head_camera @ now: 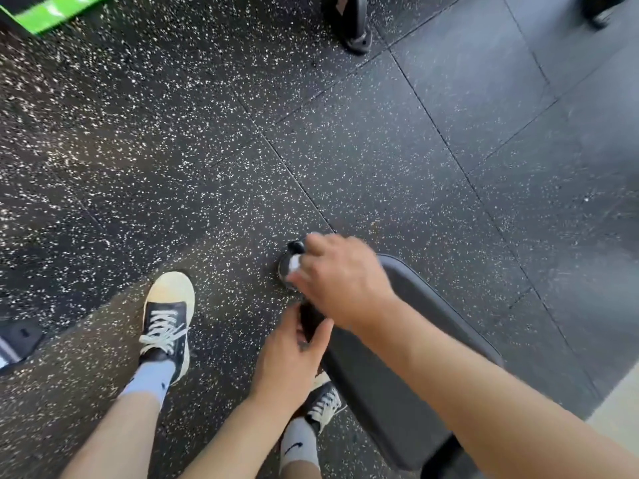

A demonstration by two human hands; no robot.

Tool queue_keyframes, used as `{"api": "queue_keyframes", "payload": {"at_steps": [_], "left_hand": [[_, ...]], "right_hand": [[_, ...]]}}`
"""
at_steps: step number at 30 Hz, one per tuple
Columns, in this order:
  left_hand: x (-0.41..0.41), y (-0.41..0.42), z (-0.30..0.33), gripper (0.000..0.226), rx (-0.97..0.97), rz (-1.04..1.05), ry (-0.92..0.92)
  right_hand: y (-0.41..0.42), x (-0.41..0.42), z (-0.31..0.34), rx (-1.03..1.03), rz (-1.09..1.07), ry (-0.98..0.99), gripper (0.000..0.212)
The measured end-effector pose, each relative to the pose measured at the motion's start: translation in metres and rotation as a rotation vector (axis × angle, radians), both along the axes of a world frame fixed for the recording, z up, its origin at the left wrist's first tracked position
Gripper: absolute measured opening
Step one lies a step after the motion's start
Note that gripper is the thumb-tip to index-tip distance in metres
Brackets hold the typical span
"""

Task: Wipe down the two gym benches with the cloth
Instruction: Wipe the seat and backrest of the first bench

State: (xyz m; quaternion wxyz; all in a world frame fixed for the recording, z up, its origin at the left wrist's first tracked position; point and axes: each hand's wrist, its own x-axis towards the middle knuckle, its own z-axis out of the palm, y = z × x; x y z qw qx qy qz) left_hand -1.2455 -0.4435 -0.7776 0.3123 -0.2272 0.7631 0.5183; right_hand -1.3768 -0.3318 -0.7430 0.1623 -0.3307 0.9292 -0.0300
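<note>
A dark grey padded gym bench (408, 361) runs from the lower right toward the centre. My right hand (339, 281) is blurred over the bench's far end, its fingers bent down around a small black and white item (294, 257) just above the floor. My left hand (288, 357) is beside the bench's left edge, thumb and fingers curled round a dark narrow piece (311, 323) under my right wrist. I cannot tell whether that piece is cloth or bench frame. No cloth is plainly visible.
Speckled black rubber floor tiles (207, 150) fill the view. My two sneakered feet (167, 326) stand left of the bench. A black equipment foot (356, 36) is at the top, a green strip (52, 12) at the top left, and a dark object (17, 340) at the left edge.
</note>
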Motion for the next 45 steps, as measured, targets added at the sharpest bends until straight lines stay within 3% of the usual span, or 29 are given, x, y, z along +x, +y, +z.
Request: {"api": "queue_keyframes", "payload": {"at_steps": [2, 4, 8, 11, 18, 22, 25, 28, 36, 42, 45], "left_hand": [[0.002, 0.002, -0.003, 0.024, 0.028, 0.050, -0.062], [0.003, -0.001, -0.003, 0.018, 0.060, 0.066, -0.075], [-0.018, -0.008, -0.004, 0.066, 0.011, -0.082, 0.063], [-0.058, 0.005, -0.003, 0.081, -0.122, -0.325, 0.267], [-0.121, 0.084, 0.002, 0.059, -0.464, -0.940, 0.674], [-0.124, 0.115, 0.002, 0.059, -0.504, -1.190, 0.776], [-0.114, 0.168, 0.001, 0.066, -0.493, -1.453, 0.793], [-0.101, 0.215, 0.000, 0.070, -0.392, -1.679, 0.770], [-0.100, 0.229, 0.009, 0.072, -0.391, -1.761, 0.733], [-0.101, 0.231, 0.007, 0.068, -0.392, -1.761, 0.741], [-0.103, 0.230, 0.008, 0.068, -0.359, -1.807, 0.757]], "right_hand": [[-0.019, 0.020, -0.003, -0.028, 0.186, -0.090, 0.027], [-0.006, 0.016, -0.006, -0.104, 0.144, -0.080, 0.034], [0.072, -0.014, -0.012, -0.171, -0.564, 0.002, 0.036], [0.126, 0.006, -0.027, -0.201, -0.869, -0.058, 0.036], [0.217, 0.110, -0.021, -0.237, -1.004, 0.160, 0.032], [0.232, 0.165, -0.020, -0.271, -1.170, 0.302, 0.025], [0.222, 0.218, -0.023, -0.386, -1.434, 0.297, 0.023], [0.199, 0.247, -0.026, -0.473, -1.546, 0.258, 0.025], [0.230, 0.190, -0.034, -0.485, -1.667, 0.407, 0.020], [0.271, 0.145, -0.042, -0.395, -1.782, 0.087, 0.030], [0.256, 0.158, -0.034, -0.353, -1.847, 0.233, 0.029]]}}
